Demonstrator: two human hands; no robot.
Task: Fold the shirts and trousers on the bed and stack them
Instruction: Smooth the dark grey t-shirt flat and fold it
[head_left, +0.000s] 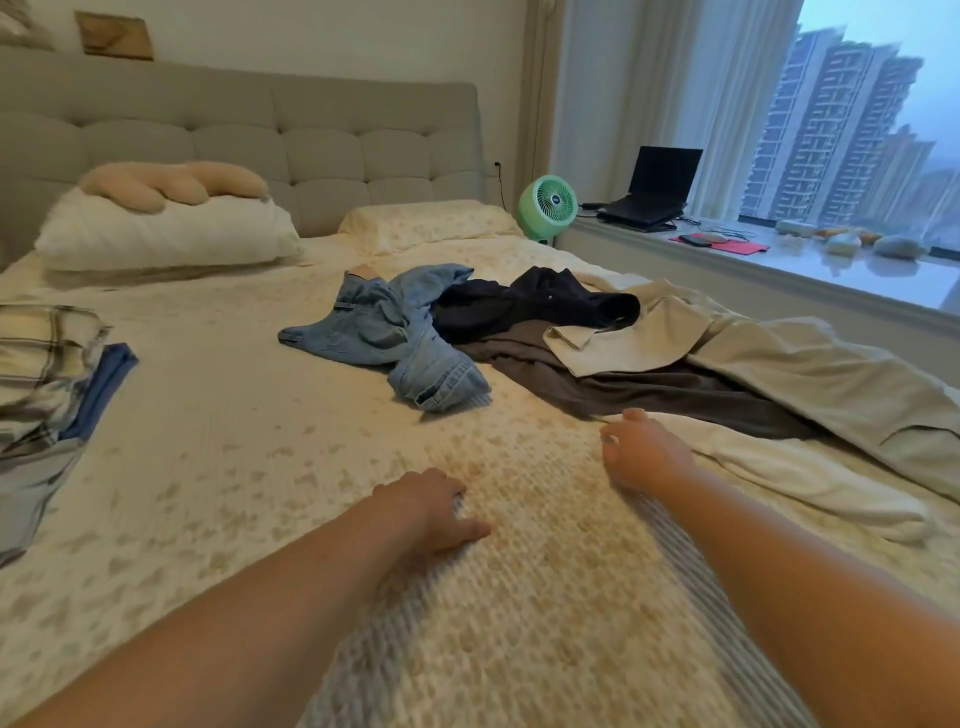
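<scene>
Both bare forearms outstretched, left hand (434, 506) palm-down (thumb splayed), right hand (641, 449) with fingers loosely curled

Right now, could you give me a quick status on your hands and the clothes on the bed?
Left hand and right hand holding nothing, over the bedspread. Jeans, dark garments unfolded mid-bed. Folded stack at left. Nothing blocking.

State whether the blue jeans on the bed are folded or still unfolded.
Unfolded. The jeans lie crumpled in a heap on the bed, legs twisted, against the dark clothes.
</scene>
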